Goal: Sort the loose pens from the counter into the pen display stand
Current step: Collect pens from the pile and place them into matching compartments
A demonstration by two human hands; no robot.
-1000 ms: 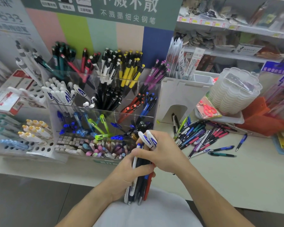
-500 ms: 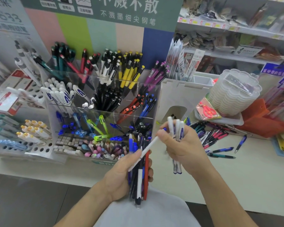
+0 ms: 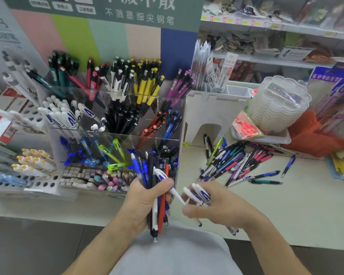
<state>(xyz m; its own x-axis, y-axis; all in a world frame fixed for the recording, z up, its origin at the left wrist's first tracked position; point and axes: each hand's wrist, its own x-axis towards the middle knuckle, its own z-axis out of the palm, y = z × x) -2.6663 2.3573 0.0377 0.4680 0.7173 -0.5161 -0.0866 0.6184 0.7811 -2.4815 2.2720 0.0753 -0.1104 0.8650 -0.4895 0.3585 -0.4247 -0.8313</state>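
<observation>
Low in the middle of the frame, left hand clamped round a mixed bundle of pens, held upright with clip ends up and tips down toward the lap. Just to its right, right hand curled round a few white pens with blue lettering, long axis running from upper left to lower right, tips poking out below the palm. Between the two grips, one more white pen slanting out of the bundle toward the right fingers, so the right hand nearer to draw it free. Matching white pens standing in the left middle compartment of the clear display stand, up and to the left of both grips. Other compartments: black, yellow, purple, red, blue, green pens, sorted by colour. Right of the stand, a loose heap of pens lying on the tabletop.
</observation>
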